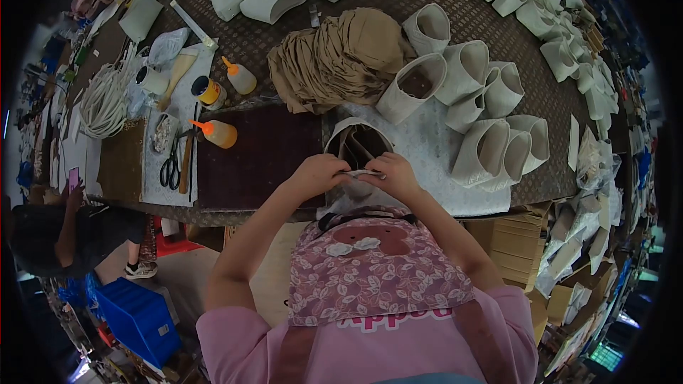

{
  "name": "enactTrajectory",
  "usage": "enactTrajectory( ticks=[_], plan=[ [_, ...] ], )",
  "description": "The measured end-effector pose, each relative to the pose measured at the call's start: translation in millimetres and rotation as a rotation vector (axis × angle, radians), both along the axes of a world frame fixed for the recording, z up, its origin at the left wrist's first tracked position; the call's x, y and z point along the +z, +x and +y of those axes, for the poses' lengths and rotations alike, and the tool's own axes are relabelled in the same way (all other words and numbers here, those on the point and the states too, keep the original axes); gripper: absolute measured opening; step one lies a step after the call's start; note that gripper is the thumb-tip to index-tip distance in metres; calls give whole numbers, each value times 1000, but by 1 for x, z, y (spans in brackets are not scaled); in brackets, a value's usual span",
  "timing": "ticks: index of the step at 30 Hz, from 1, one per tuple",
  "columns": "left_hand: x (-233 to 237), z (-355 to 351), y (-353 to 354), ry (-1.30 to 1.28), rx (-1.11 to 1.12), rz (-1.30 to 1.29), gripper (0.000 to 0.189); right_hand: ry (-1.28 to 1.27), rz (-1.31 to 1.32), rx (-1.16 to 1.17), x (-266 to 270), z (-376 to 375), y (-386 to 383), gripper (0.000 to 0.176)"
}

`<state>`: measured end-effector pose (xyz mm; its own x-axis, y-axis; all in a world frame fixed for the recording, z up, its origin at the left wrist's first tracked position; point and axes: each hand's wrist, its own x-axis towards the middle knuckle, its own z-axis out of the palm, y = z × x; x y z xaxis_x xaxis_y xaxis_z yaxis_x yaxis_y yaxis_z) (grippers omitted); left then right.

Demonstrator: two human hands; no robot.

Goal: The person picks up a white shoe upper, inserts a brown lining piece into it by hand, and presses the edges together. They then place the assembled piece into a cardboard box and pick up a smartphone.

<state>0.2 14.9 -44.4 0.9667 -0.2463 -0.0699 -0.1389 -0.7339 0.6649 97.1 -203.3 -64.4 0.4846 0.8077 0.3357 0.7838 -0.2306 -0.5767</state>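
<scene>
Close to my body at the table edge stands an open-topped cream pouch (pixel 358 124), with folded brown lining (pixel 364 144) inside it. My left hand (pixel 317 173) pinches the near rim, fingers closed on the edge. Beside it, my right hand (pixel 393 175) grips the same rim a little to the right, thumb and fingers pressed together. The lower part of the pouch is hidden by my hands and apron. A heap of stacked brown fabric linings (pixel 341 57) lies just beyond. Several similar cream pouches (pixel 466 71) stand to the right.
Left of my hands are a dark red board (pixel 256 160), two orange-tipped glue bottles (pixel 218 134), black scissors (pixel 170 172), a brush (pixel 178 78) and a coil of white cord (pixel 107 103). More cream pouches (pixel 537 18) line the far right. A person (pixel 67 231) holds a phone at left.
</scene>
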Motion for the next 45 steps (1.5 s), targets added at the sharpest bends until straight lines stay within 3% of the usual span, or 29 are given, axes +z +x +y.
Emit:
enactTrajectory(
  ticks=[7,10,12,16,19,21,30,45],
  plan=[
    [8,-12,-8,-39,156,28,20,-29,14,10,3,0,-1,25],
    [11,-31,-10,-153,232,-160,13,-53,109,25,3,-2,0,29],
    [7,-32,-12,-78,213,-214,14,-91,260,50,9,-4,2,34],
    [3,-39,-13,131,166,-449,17,-148,91,233,27,-5,20,37],
    [-12,-43,-19,111,132,-355,20,-229,101,303,35,-3,29,34],
    [4,-46,-20,127,157,-374,21,-314,97,375,36,0,37,32],
    [0,-54,-23,164,282,-368,19,-77,209,259,12,-3,30,23],
    [-9,-56,-27,112,377,-408,17,-24,-11,32,12,-4,9,18]
  ],
)
